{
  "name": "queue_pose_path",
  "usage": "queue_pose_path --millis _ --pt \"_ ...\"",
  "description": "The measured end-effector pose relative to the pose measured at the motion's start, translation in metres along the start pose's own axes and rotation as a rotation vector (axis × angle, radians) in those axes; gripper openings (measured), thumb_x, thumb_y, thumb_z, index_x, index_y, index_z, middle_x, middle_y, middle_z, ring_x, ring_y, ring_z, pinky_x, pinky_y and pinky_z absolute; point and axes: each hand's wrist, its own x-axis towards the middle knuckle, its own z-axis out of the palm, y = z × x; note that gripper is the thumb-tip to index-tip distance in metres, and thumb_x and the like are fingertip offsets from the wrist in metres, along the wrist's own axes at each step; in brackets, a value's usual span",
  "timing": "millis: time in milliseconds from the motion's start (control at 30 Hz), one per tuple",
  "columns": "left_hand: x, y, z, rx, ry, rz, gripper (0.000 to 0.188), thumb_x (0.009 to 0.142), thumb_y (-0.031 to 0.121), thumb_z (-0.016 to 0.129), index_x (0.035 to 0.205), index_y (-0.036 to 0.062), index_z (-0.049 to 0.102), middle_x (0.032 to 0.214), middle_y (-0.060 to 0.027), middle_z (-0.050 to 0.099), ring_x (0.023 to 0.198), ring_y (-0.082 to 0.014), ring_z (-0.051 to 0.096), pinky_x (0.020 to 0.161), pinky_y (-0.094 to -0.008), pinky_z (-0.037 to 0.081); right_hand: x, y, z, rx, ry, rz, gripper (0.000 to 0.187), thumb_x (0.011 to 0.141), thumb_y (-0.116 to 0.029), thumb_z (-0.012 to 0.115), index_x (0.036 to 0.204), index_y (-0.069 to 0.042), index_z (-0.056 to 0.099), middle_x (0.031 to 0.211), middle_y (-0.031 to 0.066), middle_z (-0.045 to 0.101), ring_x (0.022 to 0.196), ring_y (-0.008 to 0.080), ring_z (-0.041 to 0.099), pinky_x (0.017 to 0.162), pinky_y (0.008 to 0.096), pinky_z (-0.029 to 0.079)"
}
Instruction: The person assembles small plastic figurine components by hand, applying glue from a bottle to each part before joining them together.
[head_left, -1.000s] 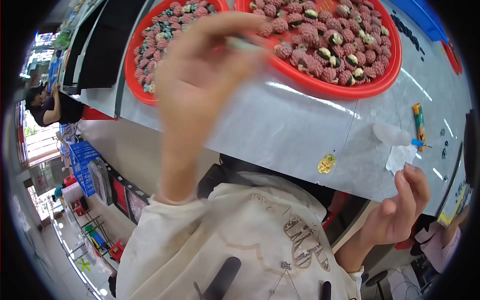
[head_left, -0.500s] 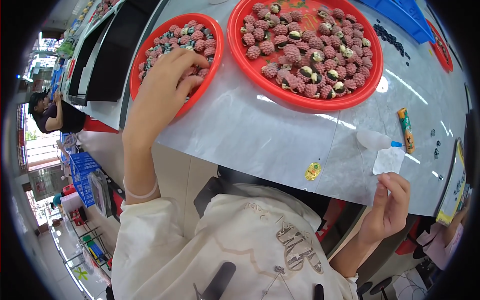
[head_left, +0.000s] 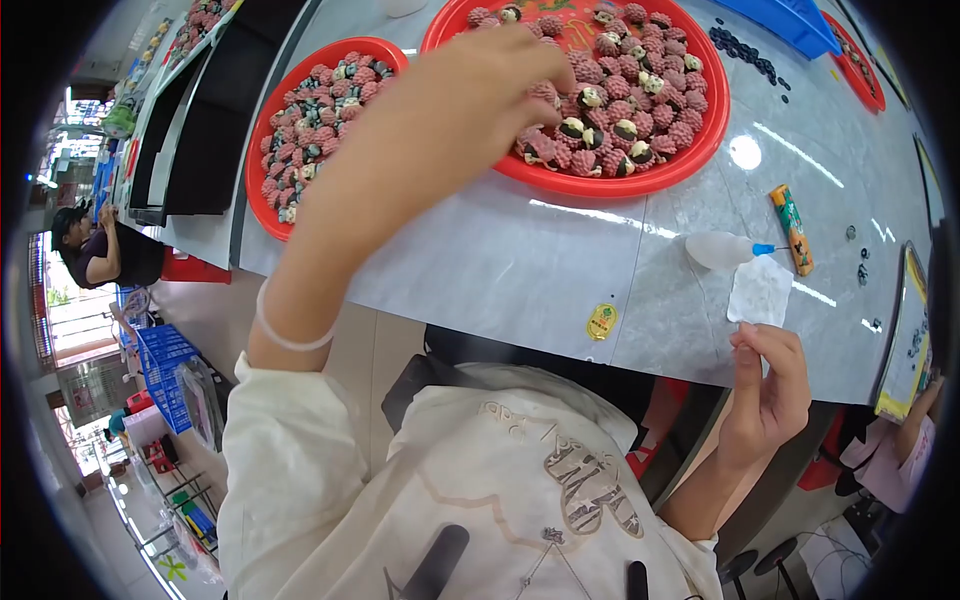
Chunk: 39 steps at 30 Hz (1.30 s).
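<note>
My left hand (head_left: 478, 95) reaches over the left rim of a large round red tray (head_left: 620, 186). Its thumb and forefinger are apart beside a small pink ridged piece (head_left: 545, 93); its other fingers are partly hidden. Many such pieces (head_left: 645, 95) lie in this tray, some showing black and cream parts. Below my forearm, a smaller red tray (head_left: 262, 215) holds more pink pieces (head_left: 315, 115) with grey-black bits. My right hand (head_left: 768, 395) is raised by the table's front edge, thumb and forefinger pinched together; anything between them is too small to make out.
A white squeeze bottle (head_left: 718, 250) with a blue needle tip lies near an orange-green tube (head_left: 791, 230) and a white paper (head_left: 760, 291). A gold sticker (head_left: 602, 322) is near the front edge. Black beads (head_left: 745, 52) lie beside a blue basket (head_left: 785, 22).
My left hand has left the smaller tray and moved right to the large tray. My right hand keeps its pinch. The whole view has shifted slightly.
</note>
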Motion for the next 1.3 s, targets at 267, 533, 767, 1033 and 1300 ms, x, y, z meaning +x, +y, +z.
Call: queue_pose_path --millis 267,533,767,1033,1300 --pt "-0.002 0.001 -0.001 -0.372 0.118 -0.125 0.012 0.074 -0.001 0.055 0.086 -0.0004 0.054 0.090 -0.0067 0.055 0.080 -0.0165 0.054 0.071 -0.0287 0.044 0.019 0.011 -0.002 -0.042 0.109 0.065 0.018 0.069 0.008 0.056 0.087 0.004 0.057 0.077 0.0102 0.057 0.069 0.0177 0.053 0.063 0.0237 0.041" --pt "-0.041 0.071 0.031 -1.390 0.118 -0.238 0.024 0.071 0.005 0.065 0.092 0.0005 0.053 0.092 -0.0144 0.057 0.082 -0.0177 0.055 0.071 -0.0258 0.044 0.037 0.006 0.028 0.075 -0.247 0.118 0.027 0.071 -0.001 0.060 0.097 0.003 0.053 0.084 0.0081 0.057 0.077 0.0115 0.052 0.068 0.0230 0.041" --pt "-0.052 0.096 0.069 -1.900 0.050 -0.451 0.024 0.076 0.017 0.063 0.090 0.0016 0.050 0.099 -0.0163 0.053 0.091 -0.0261 0.057 0.077 -0.0329 0.048 0.020 -0.002 -0.008 0.449 -0.092 0.368 0.044 0.072 -0.024 0.066 0.101 0.004 0.049 0.087 0.0117 0.055 0.068 0.0132 0.053 0.062 0.0220 0.042" --pt "-0.049 0.098 0.077 -1.810 0.010 -0.438 0.039 0.077 0.030 0.061 0.101 0.0008 0.050 0.096 -0.0168 0.055 0.079 -0.0204 0.058 0.066 -0.0251 0.048 0.027 0.016 -0.041 0.433 -0.227 -0.036 0.046 0.073 -0.029 0.065 0.103 0.002 0.048 0.097 0.0154 0.050 0.088 0.0202 0.049 0.074 0.0248 0.040" --pt "-0.050 0.100 0.077 -1.824 -0.001 -0.449 0.037 0.077 0.026 0.062 0.100 0.0000 0.050 0.097 -0.0176 0.055 0.079 -0.0205 0.060 0.065 -0.0226 0.049 0.026 0.004 -0.039 0.283 -0.180 0.168 0.049 0.080 -0.037 0.055 0.107 0.003 0.046 0.100 0.0200 0.048 0.094 0.0240 0.048 0.079 0.0301 0.041"
